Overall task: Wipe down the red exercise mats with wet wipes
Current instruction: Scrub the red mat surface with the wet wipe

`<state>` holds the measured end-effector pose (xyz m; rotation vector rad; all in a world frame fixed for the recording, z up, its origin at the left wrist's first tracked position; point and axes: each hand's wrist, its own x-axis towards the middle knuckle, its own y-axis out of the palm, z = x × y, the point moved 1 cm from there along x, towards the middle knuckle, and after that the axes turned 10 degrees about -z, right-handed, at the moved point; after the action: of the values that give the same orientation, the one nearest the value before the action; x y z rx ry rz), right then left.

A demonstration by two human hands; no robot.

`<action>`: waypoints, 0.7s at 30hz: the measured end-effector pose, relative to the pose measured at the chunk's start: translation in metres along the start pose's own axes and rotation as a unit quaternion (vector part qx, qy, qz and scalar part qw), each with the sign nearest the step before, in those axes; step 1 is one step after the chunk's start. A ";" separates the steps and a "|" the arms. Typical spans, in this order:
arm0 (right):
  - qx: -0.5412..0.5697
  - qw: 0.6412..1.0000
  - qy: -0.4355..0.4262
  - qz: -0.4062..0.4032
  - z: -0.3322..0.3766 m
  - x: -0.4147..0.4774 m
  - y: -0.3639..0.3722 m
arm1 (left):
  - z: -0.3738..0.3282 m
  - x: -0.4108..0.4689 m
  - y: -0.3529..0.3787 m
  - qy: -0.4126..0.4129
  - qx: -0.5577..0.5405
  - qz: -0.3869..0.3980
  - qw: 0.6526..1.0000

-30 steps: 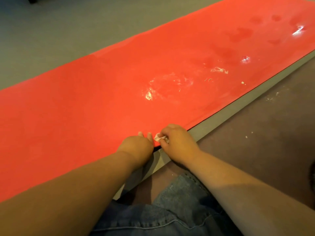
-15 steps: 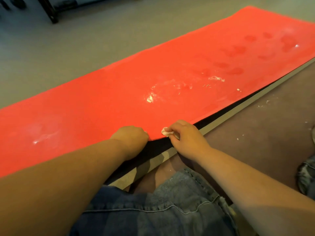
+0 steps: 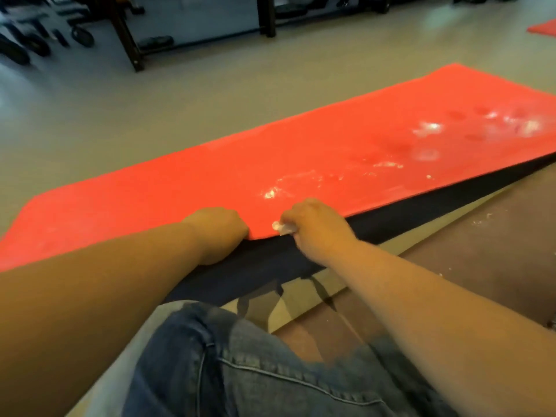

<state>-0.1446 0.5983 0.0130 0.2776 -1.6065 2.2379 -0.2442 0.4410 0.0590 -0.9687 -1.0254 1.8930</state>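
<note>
A long red exercise mat (image 3: 301, 152) lies across the floor, its near edge raised so the black underside (image 3: 270, 266) shows. My left hand (image 3: 216, 230) grips that near edge, fingers curled under it. Just to the right, my right hand (image 3: 316, 227) grips the same edge and pinches a small crumpled white wet wipe (image 3: 281, 227) against it. Whitish smears and crumbs (image 3: 301, 179) mark the mat's right half.
A brown floor area (image 3: 496, 251) with white specks lies to the right of the mat. My jeans-clad leg (image 3: 240, 371) fills the bottom. Dark gym equipment frames (image 3: 126, 34) stand at the back. Another red mat's corner (image 3: 541, 27) shows at far right.
Both hands have lifted the mat's near edge higher, exposing more of the black underside. The view has tilted up, bringing the back of the room into sight.
</note>
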 end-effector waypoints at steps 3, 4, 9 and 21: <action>0.056 0.997 -0.034 0.028 0.059 -0.007 0.025 | 0.029 -0.056 0.022 -0.013 -0.032 0.080 0.996; 0.074 0.995 -0.042 0.047 0.078 -0.008 0.033 | 0.036 -0.074 0.027 -0.024 -0.045 0.105 0.993; 0.054 0.985 -0.060 0.151 0.113 -0.023 0.045 | 0.039 -0.109 0.039 -0.057 -0.114 0.205 0.970; 0.080 0.961 0.061 0.259 0.087 -0.084 0.096 | -0.006 -0.069 0.123 -0.139 -0.243 0.177 0.944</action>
<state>-0.1116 0.4742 -0.0726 -0.2733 -1.5681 2.7111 -0.2421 0.3357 -0.0340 -1.2525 -1.6303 2.1587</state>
